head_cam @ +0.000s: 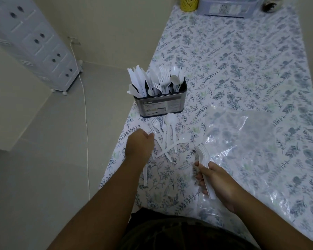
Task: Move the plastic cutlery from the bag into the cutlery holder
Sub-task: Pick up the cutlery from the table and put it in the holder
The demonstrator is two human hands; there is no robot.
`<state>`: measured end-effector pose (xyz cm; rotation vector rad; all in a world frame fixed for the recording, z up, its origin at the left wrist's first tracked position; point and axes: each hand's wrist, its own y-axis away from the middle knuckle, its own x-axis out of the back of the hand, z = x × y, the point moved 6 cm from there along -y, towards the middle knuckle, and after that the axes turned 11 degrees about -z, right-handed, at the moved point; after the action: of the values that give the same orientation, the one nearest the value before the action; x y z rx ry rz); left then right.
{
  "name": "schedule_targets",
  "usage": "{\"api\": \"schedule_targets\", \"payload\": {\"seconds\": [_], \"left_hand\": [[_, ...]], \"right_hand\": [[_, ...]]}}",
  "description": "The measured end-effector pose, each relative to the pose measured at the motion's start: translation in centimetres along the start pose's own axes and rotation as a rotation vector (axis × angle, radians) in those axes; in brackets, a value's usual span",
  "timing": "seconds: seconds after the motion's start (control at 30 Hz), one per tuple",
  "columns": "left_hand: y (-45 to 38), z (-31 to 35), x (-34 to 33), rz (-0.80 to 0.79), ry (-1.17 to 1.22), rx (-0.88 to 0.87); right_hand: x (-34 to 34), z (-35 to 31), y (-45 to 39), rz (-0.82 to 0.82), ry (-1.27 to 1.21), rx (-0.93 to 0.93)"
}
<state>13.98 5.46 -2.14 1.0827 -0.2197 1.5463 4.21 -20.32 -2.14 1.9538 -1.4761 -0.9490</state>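
Dark patterned clothing fills the bottom of the view, and both bare forearms reach out from it over the near edge of the worktop, which is covered by a cloth printed with blue-grey leaves and flowers. On the right, the right hand has its fingers clamped around a stacked bundle of white plastic forks, tines pointing away from the person, held just above the cloth beside the near left corner of the clear plastic bag. That bag lies flat and crumpled on the right half of the worktop's near end. On the left, the left hand sits at the left edge of the worktop with its knuckles up and fingers curled under against the loose pile; whether they grip anything cannot be told from this angle. Touching that hand and spreading to its right is a scattered pile of white spoons and forks, lying crossed over one another on the cloth, and a single white handle lies apart near the left edge under the left wrist. Just beyond the pile, close to the left edge, stands the cutlery holder, a dark rectangular caddy with a printed label, already packed with upright white knives on its left, forks in the middle and spoons on its right. At the far end of the worktop stand a yellow perforated cup, a pale lidded box and a dark jar. Left of the worktop, on the floor, a white drawer unit stands against the wall with a white cable trailing past it.
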Motion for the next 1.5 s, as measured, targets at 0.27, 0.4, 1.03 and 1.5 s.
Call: {"api": "schedule_targets", "payload": {"seconds": [0.27, 0.4, 1.03, 1.5], "left_hand": [[-0.2, 0.9, -2.2, -0.113, 0.192, 0.08], [1.0, 0.9, -1.4, -0.049, 0.385, 0.038], [9.2, 6.5, -6.0, -0.326, 0.326, -0.231], [-3.3, 3.5, -3.4, -0.083, 0.058, 0.058]], "right_hand": [[0.0, -0.7, -0.2, -0.021, -0.01, 0.042], [0.3, -1.4, -0.2, -0.019, -0.082, 0.078], [-0.9, -2.5, 0.0, -0.04, 0.021, 0.147], [0.3, -0.3, 1.2, -0.071, 0.055, 0.108]]}}
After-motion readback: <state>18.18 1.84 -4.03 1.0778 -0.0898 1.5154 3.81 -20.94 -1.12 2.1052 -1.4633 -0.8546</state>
